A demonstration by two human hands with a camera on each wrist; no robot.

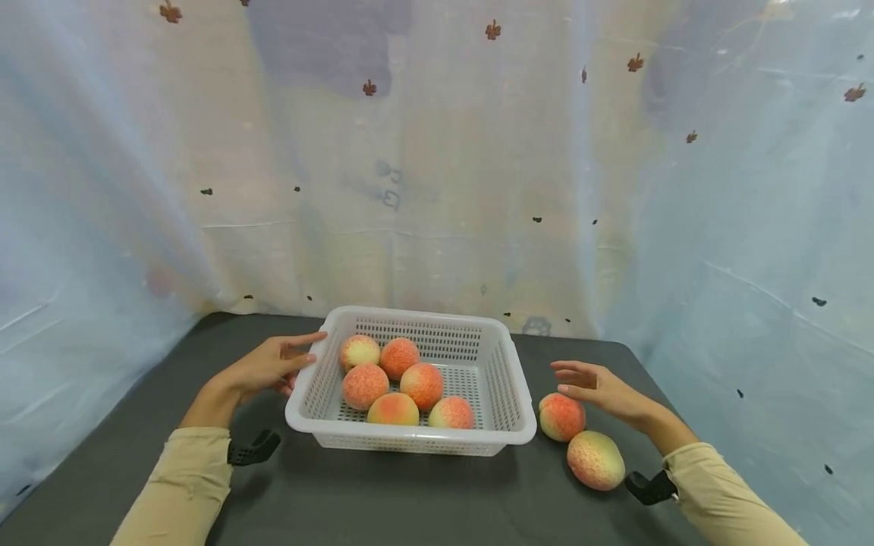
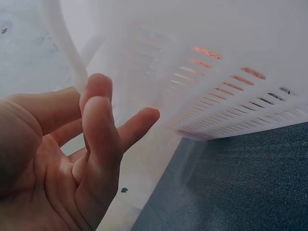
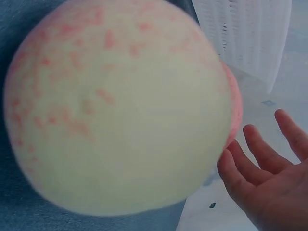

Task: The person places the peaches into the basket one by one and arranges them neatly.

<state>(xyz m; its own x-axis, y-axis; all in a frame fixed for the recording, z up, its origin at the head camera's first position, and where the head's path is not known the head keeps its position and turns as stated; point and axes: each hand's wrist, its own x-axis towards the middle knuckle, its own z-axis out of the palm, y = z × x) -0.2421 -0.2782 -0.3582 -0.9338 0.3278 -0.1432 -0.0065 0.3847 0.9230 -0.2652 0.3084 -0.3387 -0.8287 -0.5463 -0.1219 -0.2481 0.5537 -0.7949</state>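
A white plastic basket with slotted walls stands on the dark table, holding several peaches. At its left side my left hand grips the rim, thumb and index finger over the top edge and other fingers lower along the outer wall. In the left wrist view the fingertips meet the rim. To the right of the basket lie two peaches: a redder peach and a yellower peach nearer the front. My right hand hovers just behind the redder peach, fingers loosely extended; whether a fingertip touches it I cannot tell.
The dark table runs back to a pale patterned curtain, which hangs behind and along both sides. Black wrist cameras are strapped under both sleeves, the right camera close to the yellower peach.
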